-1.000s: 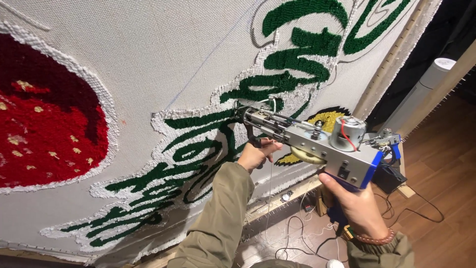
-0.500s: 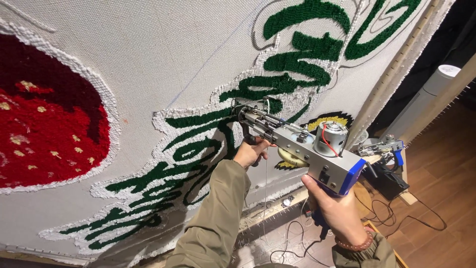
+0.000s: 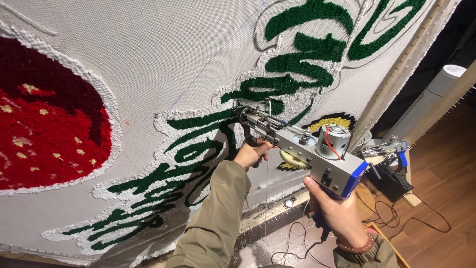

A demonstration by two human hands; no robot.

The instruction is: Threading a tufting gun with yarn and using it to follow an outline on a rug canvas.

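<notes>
Right hand (image 3: 336, 214) at five o'clock, wrapped tight around the blue rear grip of a silver tufting gun (image 3: 302, 149). Left hand (image 3: 252, 153) near centre, closed on the gun's front handle beneath the barrel. Gun itself just right of centre, needle end pressed against the stretched white cloth (image 3: 163, 64) among green tufted lettering (image 3: 297, 69). Red tufted patch (image 3: 44, 129) at nine o'clock. Second tufting gun (image 3: 386, 149) resting at three o'clock, well apart. Cables (image 3: 297, 243) on the wooden floor at six o'clock.
</notes>
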